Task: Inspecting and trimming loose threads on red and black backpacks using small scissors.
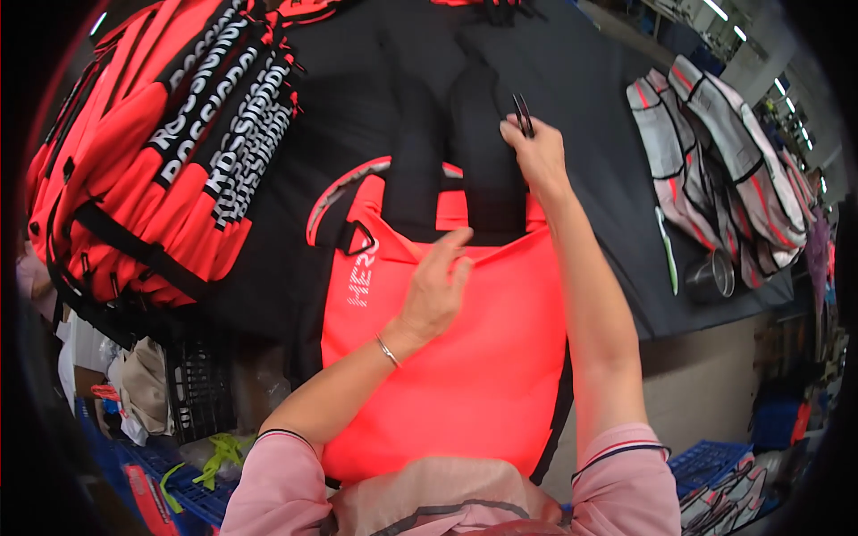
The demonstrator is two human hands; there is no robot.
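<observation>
A bright coral-red backpack point(447, 366) with black edges lies in front of me, its lower end close to my body. Two wide black shoulder straps point(416, 134) stretch away from its far end across the dark table. My left hand point(433, 290) is over the upper part of the red panel, fingers loosely extended and slightly blurred, holding nothing. Whether it touches the fabric I cannot tell. Beyond the bag's far right corner, my right hand point(539, 152) is closed around small black thread snips point(522, 114), their two points facing away from me beside the right strap.
Stacked red and black bags point(152, 170) fill the table's left side. On the right lie grey padded pieces point(715, 161), a white-green brush-like tool point(667, 250) and a dark cup point(711, 275). Blue crates point(706, 464) stand low at both sides. The black cloth point(599, 107) covers the table.
</observation>
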